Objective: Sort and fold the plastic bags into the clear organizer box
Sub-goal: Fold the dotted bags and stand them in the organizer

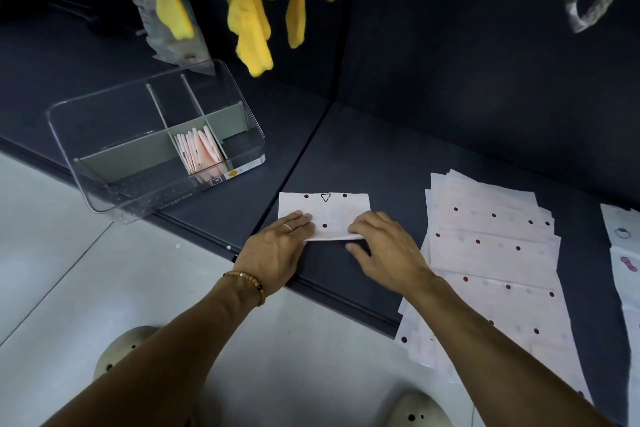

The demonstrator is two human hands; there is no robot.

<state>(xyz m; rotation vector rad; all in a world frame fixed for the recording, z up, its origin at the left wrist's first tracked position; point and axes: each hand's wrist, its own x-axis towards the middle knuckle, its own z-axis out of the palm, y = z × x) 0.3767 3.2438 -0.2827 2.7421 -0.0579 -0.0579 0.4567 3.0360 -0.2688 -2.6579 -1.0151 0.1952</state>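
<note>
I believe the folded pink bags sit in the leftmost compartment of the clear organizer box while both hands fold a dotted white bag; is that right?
Not quite: the head view shows the folded pink bags in a middle compartment of the clear organizer box, not the leftmost. Both hands fold the dotted white bag.

White bag [325,211] with dark red dots, pink folded bags [201,152], yellow gloves [252,24].

Single head-worn wide-angle view, looking forward and steeply down from above the person's forearms, close over the dark shelf [398,156] edge. Both hands sit centre frame, the clear organizer box [156,146] upper left, shoes and pale floor [41,253] along the bottom. No second view, so nothing overlaps.
</note>
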